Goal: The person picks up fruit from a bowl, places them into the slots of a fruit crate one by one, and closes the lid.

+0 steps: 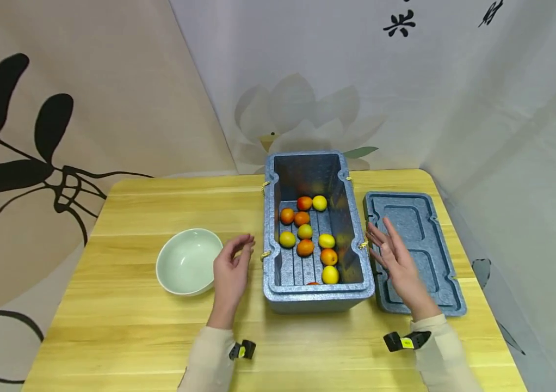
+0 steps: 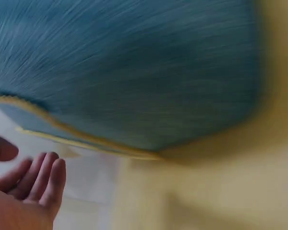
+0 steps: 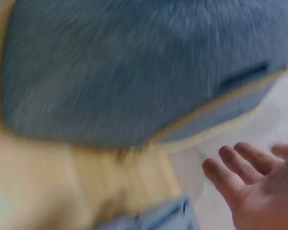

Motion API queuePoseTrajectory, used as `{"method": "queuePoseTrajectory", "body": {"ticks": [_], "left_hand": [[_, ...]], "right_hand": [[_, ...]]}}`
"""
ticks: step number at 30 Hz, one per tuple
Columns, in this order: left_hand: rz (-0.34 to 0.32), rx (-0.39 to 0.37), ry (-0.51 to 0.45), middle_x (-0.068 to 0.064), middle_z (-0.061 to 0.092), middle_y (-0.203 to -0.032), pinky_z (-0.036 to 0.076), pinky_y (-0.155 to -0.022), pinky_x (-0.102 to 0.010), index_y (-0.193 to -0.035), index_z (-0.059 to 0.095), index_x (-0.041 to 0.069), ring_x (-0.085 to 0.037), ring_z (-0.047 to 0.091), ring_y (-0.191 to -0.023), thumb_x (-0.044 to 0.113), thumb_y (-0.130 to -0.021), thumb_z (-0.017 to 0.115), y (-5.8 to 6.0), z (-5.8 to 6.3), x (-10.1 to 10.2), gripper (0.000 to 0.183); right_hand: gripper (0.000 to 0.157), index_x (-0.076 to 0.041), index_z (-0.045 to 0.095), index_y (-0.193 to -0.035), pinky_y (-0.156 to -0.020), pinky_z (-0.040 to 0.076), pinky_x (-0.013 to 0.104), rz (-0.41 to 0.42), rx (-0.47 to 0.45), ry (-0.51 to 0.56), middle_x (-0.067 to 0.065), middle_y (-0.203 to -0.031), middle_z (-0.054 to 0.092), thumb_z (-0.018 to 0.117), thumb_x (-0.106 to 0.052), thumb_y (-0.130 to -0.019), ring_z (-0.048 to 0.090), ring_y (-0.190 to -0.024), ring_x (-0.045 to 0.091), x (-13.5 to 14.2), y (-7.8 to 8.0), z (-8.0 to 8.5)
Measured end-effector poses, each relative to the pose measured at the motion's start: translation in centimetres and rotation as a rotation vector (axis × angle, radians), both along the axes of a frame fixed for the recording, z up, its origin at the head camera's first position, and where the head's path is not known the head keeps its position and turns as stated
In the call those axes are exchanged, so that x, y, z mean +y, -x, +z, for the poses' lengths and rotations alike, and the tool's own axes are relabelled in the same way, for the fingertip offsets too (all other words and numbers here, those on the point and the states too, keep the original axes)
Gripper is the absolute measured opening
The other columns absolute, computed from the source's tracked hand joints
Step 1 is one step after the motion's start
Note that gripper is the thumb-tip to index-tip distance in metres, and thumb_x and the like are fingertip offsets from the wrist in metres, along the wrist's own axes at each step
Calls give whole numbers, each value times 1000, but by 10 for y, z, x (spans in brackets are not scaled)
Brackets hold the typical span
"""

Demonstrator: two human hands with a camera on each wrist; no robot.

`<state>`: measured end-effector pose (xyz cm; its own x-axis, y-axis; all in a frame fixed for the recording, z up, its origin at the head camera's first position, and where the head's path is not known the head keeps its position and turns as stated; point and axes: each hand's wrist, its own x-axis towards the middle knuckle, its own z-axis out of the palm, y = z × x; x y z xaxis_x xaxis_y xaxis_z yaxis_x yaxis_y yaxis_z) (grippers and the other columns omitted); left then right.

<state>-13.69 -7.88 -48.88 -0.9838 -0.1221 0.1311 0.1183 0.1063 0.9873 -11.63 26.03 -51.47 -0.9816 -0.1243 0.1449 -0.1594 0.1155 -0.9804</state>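
A blue-grey foam box (image 1: pixel 270 212) stands lidless on the wooden table, with several small round orange and yellow fruits (image 1: pixel 305 247) scattered over its ribbed floor. My left hand (image 1: pixel 231 267) hovers just left of the box, between it and a pale green bowl (image 1: pixel 190 264). Its fingers are loosely bent, with nothing in them. On the other side my right hand (image 1: pixel 397 264) hangs over the lid (image 1: pixel 425 261), fingers spread and empty. Both wrist views show a gap between the fingertips and the box wall (image 2: pixel 149 72), with blur across it.
Yellow rope handles (image 1: pixel 363 245) run along both long sides of the box. The lid lies flat at the table's right side. Behind the table (image 1: pixel 126 326) hangs a printed cloth (image 1: pixel 307 71), close to the box's far end.
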Motion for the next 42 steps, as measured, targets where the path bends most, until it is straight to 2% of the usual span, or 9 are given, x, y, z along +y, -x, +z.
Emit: {"method": "queuePoseTrajectory", "body": {"ticks": [6, 12, 17, 21, 25, 28, 31, 36, 42], "left_hand": [[-19, -270, 161, -11, 65, -107, 54, -81, -23, -134, 48, -4, -22, 63, -99, -1, -96, 57, -66, -62, -22, 40], [-305, -412, 215, -10, 69, -100, 55, -75, -24, -117, 63, -8, -19, 65, -90, 7, -97, 57, -109, -69, -24, 25], [-623, -372, 277, -5, 70, -100, 54, -77, -26, -113, 67, -4, -10, 63, -89, 19, -100, 59, -113, -57, 5, 29], [-958, -291, 365, 1, 68, -110, 51, -82, -20, -122, 65, -3, -3, 61, -97, 25, -102, 55, -99, -40, 48, 35], [-1189, -155, 404, 1, 61, -126, 46, -87, -12, -134, 56, -2, 0, 56, -109, 26, -105, 48, -85, -19, 103, 41], [-1132, -98, 382, 0, 55, -135, 43, -92, -11, -140, 50, 1, -3, 54, -116, 28, -105, 46, -80, -7, 147, 44], [-944, -59, 345, 0, 42, -147, 38, -102, -18, -146, 42, 3, -8, 47, -126, 32, -105, 44, -77, -7, 189, 50], [-615, -89, 262, 0, 13, -160, 32, -110, -27, -153, 28, 3, -16, 25, -142, 34, -104, 43, -66, -31, 248, 60], [-315, -162, -31, -13, 2, -162, 23, -115, -33, -154, 14, -4, -25, 9, -147, 19, -104, 44, -46, -65, 285, 62]], "right_hand": [[44, -7, 39, -150, -98, 36, 10, -112, -69, -203, 17, -145, 47, 41, -19, -108, 41, -132, 5, 42, -34, -19], [43, -3, 46, -145, -91, 37, 7, -243, -108, -332, 12, -140, 53, 42, -22, -107, 43, -124, -4, 77, -56, -27], [41, -5, 51, -142, -91, 39, 7, -436, -106, -350, 3, -137, 57, 44, -23, -107, 46, -121, -3, 103, -64, -32], [37, 2, 56, -135, -92, 44, 11, -586, -106, -167, 1, -130, 62, 49, -18, -104, 54, -116, 2, 121, -65, -37], [38, 4, 55, -135, -93, 44, 12, -600, -104, -104, 3, -132, 61, 51, -16, -103, 55, -117, 3, 135, -61, -42], [40, 2, 53, -139, -92, 43, 10, -558, -105, -190, 4, -137, 57, 50, -18, -104, 53, -118, 2, 143, -55, -45], [41, -2, 51, -142, -89, 43, 7, -532, -124, -258, -3, -135, 57, 48, -21, -105, 52, -114, 0, 150, -52, -49], [46, -4, 46, -146, -85, 42, 6, -509, -193, -198, -11, -129, 55, 49, -24, -105, 50, -111, -5, 157, -49, -59], [51, -6, 41, -150, -84, 42, 5, -504, -256, -127, -7, -141, 50, 50, -27, -104, 48, -115, -7, 160, -46, -67]]}}
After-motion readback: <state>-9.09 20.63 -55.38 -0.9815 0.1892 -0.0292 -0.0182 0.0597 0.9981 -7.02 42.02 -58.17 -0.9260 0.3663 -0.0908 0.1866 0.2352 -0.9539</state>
